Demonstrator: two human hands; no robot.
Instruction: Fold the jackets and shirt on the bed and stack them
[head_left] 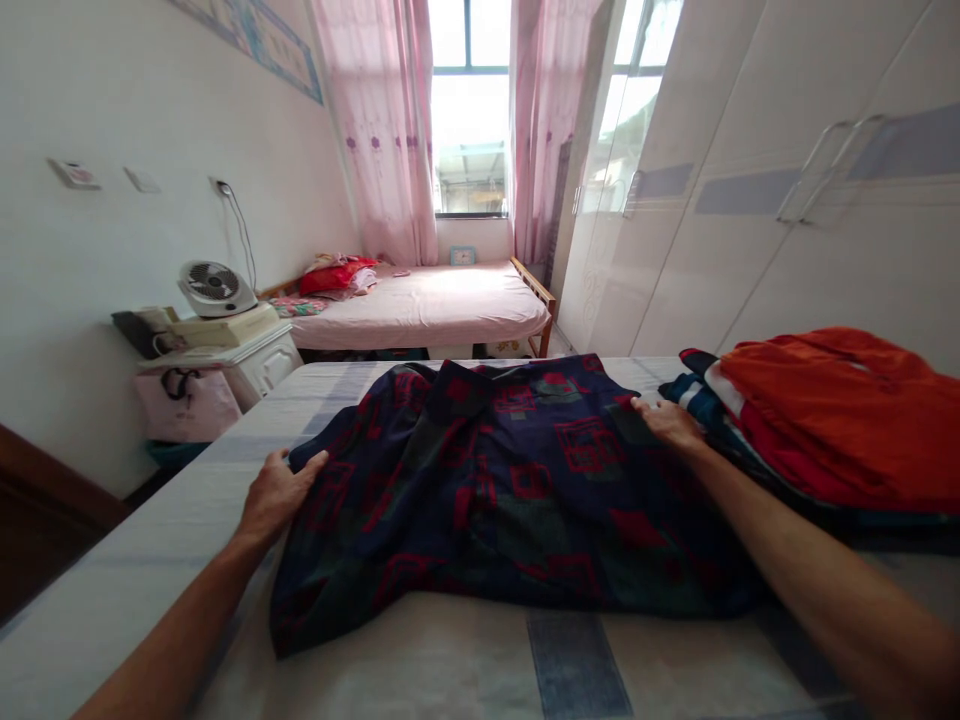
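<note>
Navy garment (480,500), side edges in closed fingers (318,463) of left hand (274,492) and right hand (670,420).

Garment (517,480): navy ground, dark green blocks, red squares and outlines. Clothes pile (847,420): orange on top — red, white and dark blue at the edges. Near sheet (420,660): whitish, blue bands and patches. Far sheet (450,305): plain pale pink. Curtains (379,100): pink, row of purple flowers. Wardrobe (757,270): white, grey-lilac panels.
</note>
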